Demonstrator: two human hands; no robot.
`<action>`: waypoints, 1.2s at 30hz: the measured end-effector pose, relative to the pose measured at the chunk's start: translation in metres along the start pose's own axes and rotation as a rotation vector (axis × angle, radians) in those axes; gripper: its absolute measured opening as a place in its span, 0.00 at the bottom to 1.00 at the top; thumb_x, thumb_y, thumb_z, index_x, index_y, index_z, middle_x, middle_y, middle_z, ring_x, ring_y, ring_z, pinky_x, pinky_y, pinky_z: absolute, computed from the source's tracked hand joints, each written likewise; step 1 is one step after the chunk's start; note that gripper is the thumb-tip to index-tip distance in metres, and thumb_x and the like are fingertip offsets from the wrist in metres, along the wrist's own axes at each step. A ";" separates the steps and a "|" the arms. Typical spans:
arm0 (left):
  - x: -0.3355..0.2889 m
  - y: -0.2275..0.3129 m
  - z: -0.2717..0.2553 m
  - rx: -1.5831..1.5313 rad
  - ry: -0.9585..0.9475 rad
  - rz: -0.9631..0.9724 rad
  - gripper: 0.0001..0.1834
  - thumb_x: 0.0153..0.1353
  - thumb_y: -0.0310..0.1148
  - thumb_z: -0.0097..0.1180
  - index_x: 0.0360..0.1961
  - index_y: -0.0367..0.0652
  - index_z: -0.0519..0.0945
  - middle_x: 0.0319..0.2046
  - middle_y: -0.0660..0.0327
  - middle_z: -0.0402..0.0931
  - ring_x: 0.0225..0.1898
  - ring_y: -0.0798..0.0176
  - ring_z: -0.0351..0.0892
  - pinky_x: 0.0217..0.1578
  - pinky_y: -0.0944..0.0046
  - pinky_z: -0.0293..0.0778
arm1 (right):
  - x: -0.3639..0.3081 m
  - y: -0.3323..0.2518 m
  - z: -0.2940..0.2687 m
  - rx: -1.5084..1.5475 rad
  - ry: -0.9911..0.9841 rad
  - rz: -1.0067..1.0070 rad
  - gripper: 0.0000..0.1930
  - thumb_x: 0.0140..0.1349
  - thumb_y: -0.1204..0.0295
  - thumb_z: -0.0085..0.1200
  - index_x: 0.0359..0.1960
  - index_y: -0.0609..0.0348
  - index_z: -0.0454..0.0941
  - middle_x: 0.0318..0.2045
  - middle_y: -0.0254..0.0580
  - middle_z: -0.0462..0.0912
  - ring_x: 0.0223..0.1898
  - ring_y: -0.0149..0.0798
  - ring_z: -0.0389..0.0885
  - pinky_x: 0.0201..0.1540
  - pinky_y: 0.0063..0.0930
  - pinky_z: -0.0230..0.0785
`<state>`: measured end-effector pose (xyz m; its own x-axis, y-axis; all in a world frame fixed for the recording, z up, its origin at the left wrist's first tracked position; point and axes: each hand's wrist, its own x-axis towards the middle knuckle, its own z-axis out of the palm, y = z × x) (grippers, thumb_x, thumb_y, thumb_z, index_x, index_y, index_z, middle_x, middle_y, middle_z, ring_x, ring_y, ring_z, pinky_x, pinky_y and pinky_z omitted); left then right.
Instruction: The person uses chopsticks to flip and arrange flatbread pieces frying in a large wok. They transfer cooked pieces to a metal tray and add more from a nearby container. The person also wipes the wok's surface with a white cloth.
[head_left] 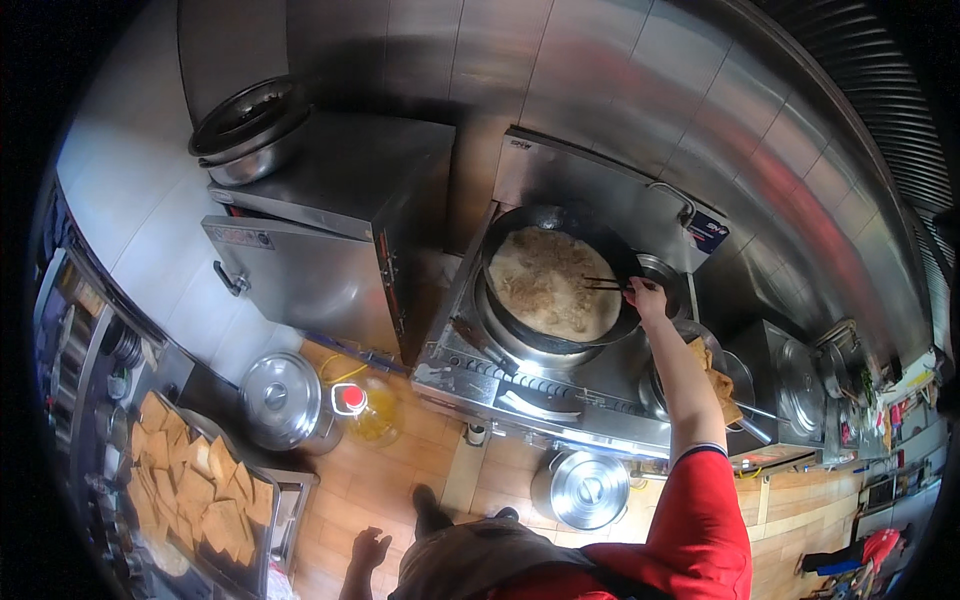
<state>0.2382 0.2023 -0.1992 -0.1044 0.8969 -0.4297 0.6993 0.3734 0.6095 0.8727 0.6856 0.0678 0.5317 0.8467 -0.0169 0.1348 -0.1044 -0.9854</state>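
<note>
The kitchen had steel panels [500, 45] along its far wall and a tan tiled floor [400, 460]; a steel stove [455, 378] stood against that wall. On it sat a dark wok [622, 258] holding a pale, foaming liquid [545, 285]. My dark chopsticks [603, 284] were over the wok's right part, their tips pointing left; I could not tell whether they touched the foam. I judged them light and stiff, perhaps slippery if greasy, best held near the rear ends, away from the heat. The full wok looked heavy and likely too hot to grasp by its rim.

My right hand [648, 298] gripped the chopsticks at their right ends, by the wok's right rim. That arm reached far and nearly straight, passing above the golden-brown slabs [722, 384] right of the wok. My left hand [369, 548] hung low on the near side, fingers loosely apart, with nothing visible in it.
</note>
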 end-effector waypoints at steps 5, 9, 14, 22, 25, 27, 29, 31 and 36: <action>-0.019 -0.014 0.010 -0.048 -0.003 -0.101 0.23 0.52 0.44 0.63 0.41 0.36 0.80 0.39 0.47 0.80 0.40 0.51 0.80 0.44 0.56 0.75 | -0.021 -0.012 0.039 -0.023 -0.119 0.044 0.10 0.64 0.69 0.54 0.42 0.63 0.80 0.32 0.40 0.82 0.27 0.32 0.81 0.34 0.23 0.76; -0.014 -0.024 0.020 -0.027 0.012 -0.019 0.22 0.52 0.45 0.63 0.40 0.36 0.80 0.39 0.46 0.80 0.41 0.50 0.80 0.45 0.56 0.75 | -0.033 -0.025 0.042 -0.074 -0.264 0.034 0.11 0.64 0.69 0.53 0.42 0.63 0.79 0.34 0.41 0.83 0.31 0.34 0.82 0.36 0.22 0.75; 0.004 0.001 0.006 -0.015 -0.040 -0.023 0.22 0.52 0.44 0.63 0.40 0.36 0.81 0.39 0.45 0.80 0.41 0.49 0.80 0.44 0.55 0.75 | -0.062 -0.054 0.018 -0.169 -0.437 -0.014 0.12 0.65 0.69 0.53 0.44 0.65 0.79 0.37 0.42 0.83 0.34 0.33 0.83 0.39 0.22 0.75; 0.027 0.008 0.003 -0.029 -0.028 0.033 0.21 0.52 0.44 0.63 0.39 0.37 0.80 0.38 0.46 0.80 0.41 0.49 0.80 0.43 0.54 0.75 | -0.143 -0.150 -0.045 -0.318 -0.593 -0.130 0.11 0.65 0.70 0.53 0.44 0.65 0.80 0.37 0.39 0.82 0.37 0.30 0.82 0.42 0.22 0.74; 0.032 0.005 0.009 -0.051 -0.051 0.030 0.21 0.52 0.44 0.63 0.39 0.37 0.80 0.38 0.46 0.80 0.41 0.49 0.80 0.43 0.55 0.75 | -0.176 -0.177 -0.059 -0.436 -0.653 -0.197 0.11 0.65 0.70 0.53 0.43 0.64 0.81 0.38 0.40 0.82 0.36 0.30 0.82 0.42 0.24 0.74; 0.034 0.004 0.011 -0.047 -0.054 0.053 0.21 0.52 0.44 0.63 0.39 0.38 0.80 0.38 0.47 0.80 0.40 0.49 0.80 0.43 0.55 0.75 | -0.190 -0.186 -0.062 -0.586 -0.723 -0.290 0.10 0.62 0.71 0.55 0.41 0.62 0.82 0.37 0.42 0.83 0.37 0.32 0.82 0.44 0.27 0.73; 0.036 0.007 0.012 -0.041 -0.065 0.050 0.21 0.52 0.44 0.63 0.40 0.38 0.80 0.38 0.47 0.80 0.40 0.49 0.80 0.43 0.55 0.75 | -0.208 -0.196 -0.050 -0.716 -0.785 -0.479 0.10 0.60 0.71 0.56 0.41 0.60 0.82 0.36 0.43 0.83 0.39 0.36 0.82 0.44 0.28 0.72; 0.038 0.012 0.014 -0.027 -0.072 0.064 0.21 0.52 0.44 0.63 0.40 0.38 0.80 0.38 0.47 0.80 0.39 0.50 0.80 0.43 0.55 0.75 | -0.205 -0.179 -0.035 -0.753 -0.798 -0.680 0.10 0.58 0.71 0.57 0.40 0.60 0.82 0.36 0.48 0.83 0.41 0.46 0.82 0.46 0.33 0.72; 0.039 0.016 0.012 -0.031 -0.049 0.078 0.22 0.52 0.45 0.63 0.40 0.38 0.80 0.38 0.48 0.80 0.38 0.50 0.81 0.42 0.55 0.76 | -0.189 -0.125 0.010 -0.779 -0.788 -0.820 0.09 0.57 0.72 0.56 0.38 0.59 0.82 0.36 0.49 0.83 0.41 0.51 0.81 0.45 0.37 0.73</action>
<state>0.2539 0.2405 -0.2142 -0.0156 0.9113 -0.4115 0.6815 0.3109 0.6625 0.7471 0.5434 0.1930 -0.5008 0.8488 0.1694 0.7447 0.5223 -0.4155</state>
